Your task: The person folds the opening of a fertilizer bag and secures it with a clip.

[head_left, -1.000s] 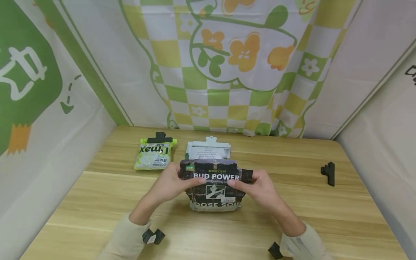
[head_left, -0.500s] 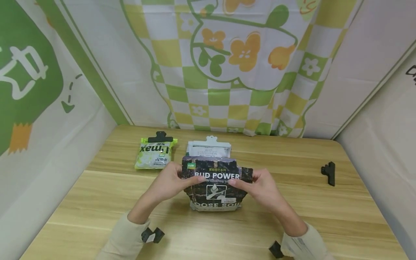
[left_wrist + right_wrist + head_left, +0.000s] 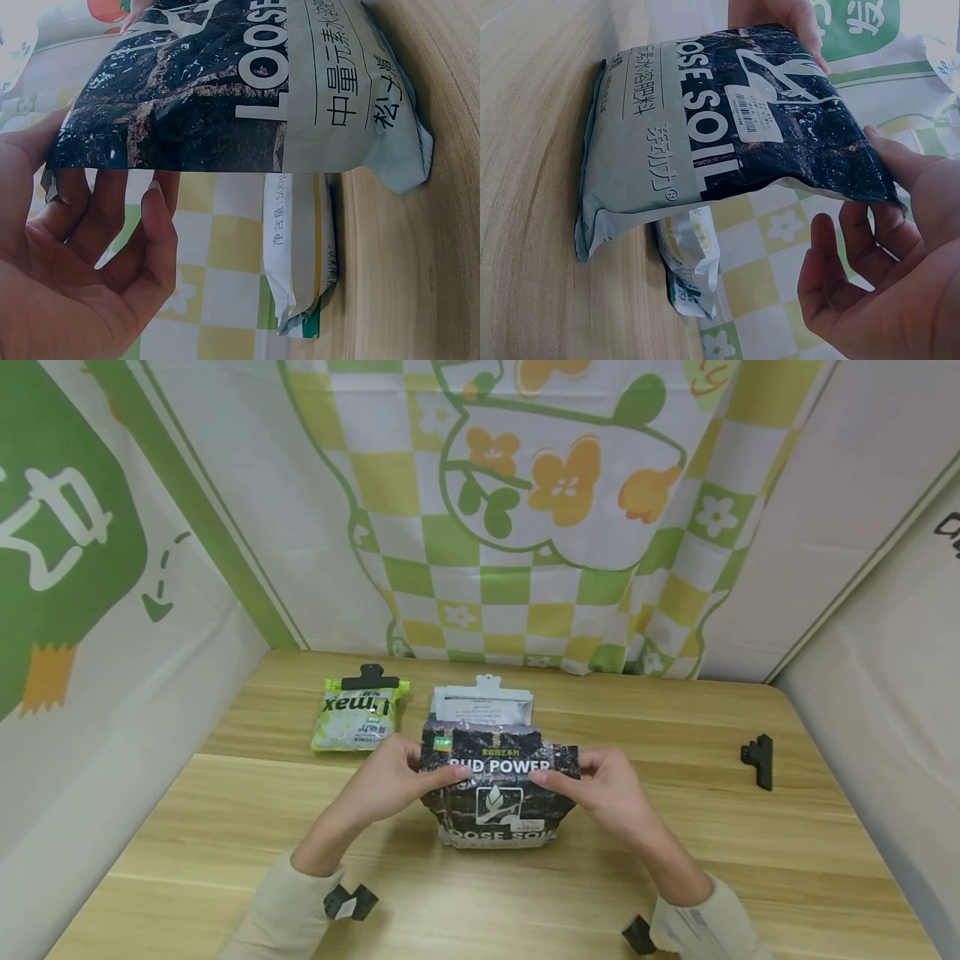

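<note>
Both hands hold a black-and-grey bag printed "BUD POWER" and "LOOSE SOIL" point(image 3: 498, 802) by its upper corners, thumbs on the front and fingers behind. My left hand point(image 3: 390, 781) pinches the left corner; my right hand point(image 3: 603, 789) pinches the right one. The bag stands upright, its lower edge on the table. In the left wrist view the bag point(image 3: 195, 97) shows its grey lower band, with curled left fingers point(image 3: 157, 225) beside its edge. The right wrist view shows a white barcode sticker point(image 3: 754, 112) on the bag's front.
Behind the held bag lies a white packet point(image 3: 483, 706) with a white clip point(image 3: 487, 687) on its top. A yellow-green packet point(image 3: 356, 722) with a black clip point(image 3: 370, 677) lies back left. Another black clip point(image 3: 759, 761) lies on the wooden table point(image 3: 750, 843) at right. A patterned curtain point(image 3: 555, 568) hangs behind.
The bag's top right corner has drawn slightly inward, and its top edge has shifted a little. Both hands keep their grip, nearly in place.
</note>
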{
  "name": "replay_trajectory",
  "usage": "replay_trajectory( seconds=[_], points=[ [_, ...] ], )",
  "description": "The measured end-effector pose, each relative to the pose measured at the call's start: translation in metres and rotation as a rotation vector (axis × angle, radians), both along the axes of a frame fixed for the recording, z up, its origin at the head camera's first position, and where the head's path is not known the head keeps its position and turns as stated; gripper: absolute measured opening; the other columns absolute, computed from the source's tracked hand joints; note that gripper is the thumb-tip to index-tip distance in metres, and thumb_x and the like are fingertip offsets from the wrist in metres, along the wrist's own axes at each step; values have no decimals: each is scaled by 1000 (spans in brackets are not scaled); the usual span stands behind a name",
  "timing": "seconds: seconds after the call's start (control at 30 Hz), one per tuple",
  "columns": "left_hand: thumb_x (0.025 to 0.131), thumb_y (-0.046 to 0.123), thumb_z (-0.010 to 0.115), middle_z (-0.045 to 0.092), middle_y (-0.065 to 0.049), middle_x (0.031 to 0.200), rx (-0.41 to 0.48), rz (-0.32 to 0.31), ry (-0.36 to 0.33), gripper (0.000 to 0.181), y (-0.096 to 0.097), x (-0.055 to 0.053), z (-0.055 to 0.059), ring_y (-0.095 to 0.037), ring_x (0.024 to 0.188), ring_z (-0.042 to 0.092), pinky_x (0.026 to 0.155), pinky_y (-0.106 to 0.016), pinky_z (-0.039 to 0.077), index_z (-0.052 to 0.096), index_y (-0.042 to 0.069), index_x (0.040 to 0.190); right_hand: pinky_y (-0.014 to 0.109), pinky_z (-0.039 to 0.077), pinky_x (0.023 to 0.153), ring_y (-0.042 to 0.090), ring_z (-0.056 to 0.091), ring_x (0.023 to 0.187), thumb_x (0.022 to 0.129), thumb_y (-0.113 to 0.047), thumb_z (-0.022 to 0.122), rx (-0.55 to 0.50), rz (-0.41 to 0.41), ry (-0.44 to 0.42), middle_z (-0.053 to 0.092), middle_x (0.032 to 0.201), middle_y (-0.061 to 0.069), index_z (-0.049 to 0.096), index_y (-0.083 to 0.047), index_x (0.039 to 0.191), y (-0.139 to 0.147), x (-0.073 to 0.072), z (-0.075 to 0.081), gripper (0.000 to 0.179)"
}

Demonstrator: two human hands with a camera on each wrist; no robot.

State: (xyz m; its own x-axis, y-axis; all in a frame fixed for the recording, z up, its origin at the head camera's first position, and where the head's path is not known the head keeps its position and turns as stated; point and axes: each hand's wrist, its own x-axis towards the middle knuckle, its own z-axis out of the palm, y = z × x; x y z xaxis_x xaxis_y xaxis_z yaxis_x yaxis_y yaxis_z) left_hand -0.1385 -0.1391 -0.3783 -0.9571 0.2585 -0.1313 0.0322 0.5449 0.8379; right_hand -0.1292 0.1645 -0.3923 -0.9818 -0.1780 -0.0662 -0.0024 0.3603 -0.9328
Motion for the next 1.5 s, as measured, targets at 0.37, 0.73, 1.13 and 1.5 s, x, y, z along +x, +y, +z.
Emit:
replay_trajectory(
  seconds=[0.37, 0.73, 1.13, 1.5],
  points=[
    [86, 57, 82, 24, 11, 50, -42, -19, 2, 69, 0, -3, -3, -9, 49, 21, 47, -21, 20, 35, 19, 51, 21, 19, 48, 10, 22, 51, 82, -41, 90, 36, -14, -37, 28, 52, -9, 44, -12, 54, 0, -1, 2, 61],
    [87, 53, 82, 39, 9, 52, -73, -5, 9, 58, 1, -2, -3, -10, 51, 33, 49, -22, 30, 47, 17, 59, 23, 42, 60, 13, 47, 67, 85, -37, 89, 98, -50, 0, 53, 74, -1, 58, -7, 82, -4, -1, 2, 43],
    [88, 36, 86, 34, -13, 170, -77, 6, 351, 67, 7, -2, -11, -45, 156, 29, 118, -73, 36, 59, 24, 147, 59, 49, 113, 33, 59, 139, 85, -22, 88, 264, 273, 667, 74, 136, -2, 80, -20, 120, 7, -1, -14, 36],
    [106, 31, 64, 81, 1, 118, -79, -360, 434, 23, 2, -3, -14, -18, 116, 75, 104, -42, 59, 81, 19, 116, 54, 57, 105, 32, 70, 128, 83, -19, 90, 240, 345, 677, 78, 127, 3, 81, -16, 119, 10, -4, -21, 37]
  ],
)
